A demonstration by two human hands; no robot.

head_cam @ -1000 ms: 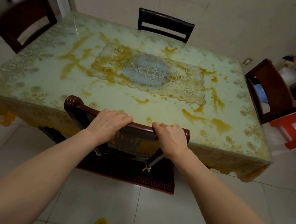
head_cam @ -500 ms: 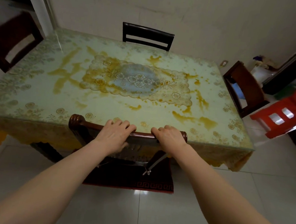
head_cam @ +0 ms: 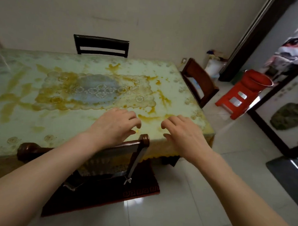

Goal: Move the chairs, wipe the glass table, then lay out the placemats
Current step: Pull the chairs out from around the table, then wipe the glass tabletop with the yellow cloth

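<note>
The glass table (head_cam: 29, 122) carries a yellow-green flowered cloth with a lace placemat (head_cam: 97, 90) in its middle. A dark wooden chair (head_cam: 139, 144) with a red seat cushion stands tucked against the near edge. My left hand (head_cam: 115, 126) hovers just above the chair's top rail, fingers loosely curled, holding nothing. My right hand (head_cam: 184, 133) floats over the table's near right corner, likewise relaxed and empty. A black chair (head_cam: 101, 45) stands at the far side against the wall, and a brown chair (head_cam: 198, 81) at the right end.
Red plastic stools (head_cam: 237, 99) with a red bucket (head_cam: 258, 80) on them stand on the floor to the right, by a dark doorframe (head_cam: 250, 38). A white bag (head_cam: 213, 66) sits in the far corner. A dark mat (head_cam: 288, 175) lies at the right on the white tiles.
Both hands have let go of the near chair's top rail and lifted off it toward the right. The view has swung right, showing the doorway and stools.
</note>
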